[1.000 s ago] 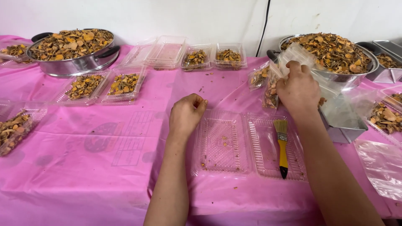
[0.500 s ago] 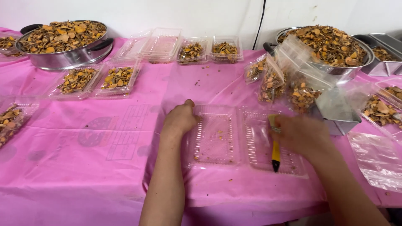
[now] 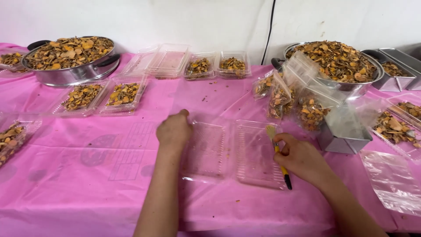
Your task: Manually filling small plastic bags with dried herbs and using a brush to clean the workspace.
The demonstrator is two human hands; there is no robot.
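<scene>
An open clear plastic clamshell box (image 3: pixel 232 151) lies flat on the pink tablecloth (image 3: pixel 87 175) in front of me, both halves holding only crumbs. My left hand (image 3: pixel 174 131) rests as a fist on its left edge. My right hand (image 3: pixel 301 158) grips a yellow-handled paintbrush (image 3: pixel 277 151), bristles touching the far part of the right half.
Two steel pots of dried orange-brown slices stand at the back left (image 3: pixel 70 59) and back right (image 3: pixel 337 66). Filled clear trays (image 3: pixel 101 94), stacked empty trays (image 3: pixel 164 61), filled plastic bags (image 3: pixel 289 96), a steel tin (image 3: pixel 344 134) and an empty bag (image 3: pixel 392 180) lie around.
My right hand came down from the bags near the right pot, took up the brush from the box's right half, and now holds it over that half. My left hand stayed put.
</scene>
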